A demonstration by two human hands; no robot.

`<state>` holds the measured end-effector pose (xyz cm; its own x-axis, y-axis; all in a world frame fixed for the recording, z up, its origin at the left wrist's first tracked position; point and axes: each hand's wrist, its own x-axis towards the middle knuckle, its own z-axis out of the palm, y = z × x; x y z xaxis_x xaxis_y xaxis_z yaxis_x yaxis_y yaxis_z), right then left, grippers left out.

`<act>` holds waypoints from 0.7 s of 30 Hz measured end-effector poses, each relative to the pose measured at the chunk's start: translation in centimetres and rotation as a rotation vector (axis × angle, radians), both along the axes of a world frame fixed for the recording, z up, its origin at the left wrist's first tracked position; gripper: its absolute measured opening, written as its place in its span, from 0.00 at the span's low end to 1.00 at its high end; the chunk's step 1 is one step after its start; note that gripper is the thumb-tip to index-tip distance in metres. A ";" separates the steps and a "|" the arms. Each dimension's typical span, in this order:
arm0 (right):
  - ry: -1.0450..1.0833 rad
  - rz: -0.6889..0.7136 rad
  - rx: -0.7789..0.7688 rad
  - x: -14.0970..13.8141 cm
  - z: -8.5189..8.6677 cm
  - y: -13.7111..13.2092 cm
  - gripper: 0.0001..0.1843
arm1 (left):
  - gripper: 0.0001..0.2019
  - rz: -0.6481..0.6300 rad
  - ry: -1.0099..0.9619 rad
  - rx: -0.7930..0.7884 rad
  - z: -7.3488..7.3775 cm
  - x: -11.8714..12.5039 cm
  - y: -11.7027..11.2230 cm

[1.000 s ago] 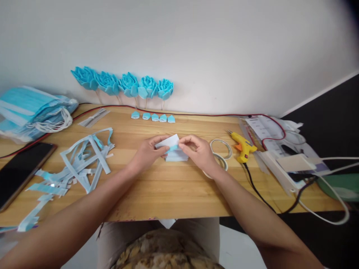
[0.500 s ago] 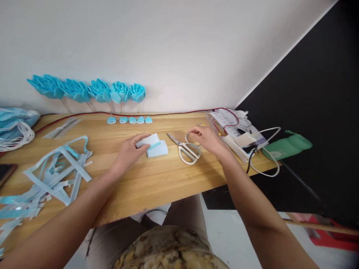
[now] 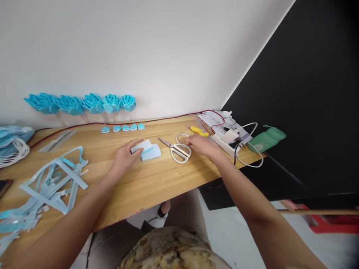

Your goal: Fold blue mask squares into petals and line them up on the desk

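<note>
My left hand [image 3: 125, 156] pinches a folded light-blue piece of mask fabric [image 3: 141, 145] between thumb and fingers. Beneath it, partly covered, lies a small stack of similar pieces [image 3: 155, 153] on the wooden table. My right hand [image 3: 199, 145] has its fingers curled at the right edge of a thin white ring [image 3: 178, 138], whose kind I cannot make out; the fingertips are partly hidden. White-handled scissors [image 3: 179, 152] lie slightly spread between the hands, blades toward the back left.
Blue fabric flowers [image 3: 93, 103] on stems lean against the wall, with several small blue pieces [image 3: 125, 127] in front. Cut strips [image 3: 60, 179] heap at left. A yellow tool [image 3: 198, 130], a white power strip [image 3: 224, 145] and a green pouch [image 3: 267, 139] are at right.
The view has shifted, and the yellow tool shows more fully beyond my right hand. That hand has come lower beside the white ring. My left hand keeps its pinch on the fabric.
</note>
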<state>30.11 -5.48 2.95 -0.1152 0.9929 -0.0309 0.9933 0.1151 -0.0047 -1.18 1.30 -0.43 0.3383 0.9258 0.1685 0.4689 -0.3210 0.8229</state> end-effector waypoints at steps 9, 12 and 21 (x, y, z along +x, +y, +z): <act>0.336 -0.073 0.160 -0.9 1.5 2.5 0.08 | 0.21 -0.117 0.107 0.285 -0.6 0.0 -0.2; 0.917 0.036 0.060 -2.3 1.8 3.4 0.09 | 0.24 -0.061 0.041 0.413 0.5 0.0 -0.7; 1.409 0.153 -0.284 -8.4 1.7 4.0 0.17 | 0.21 -0.208 -0.435 -0.277 2.6 -0.2 -1.9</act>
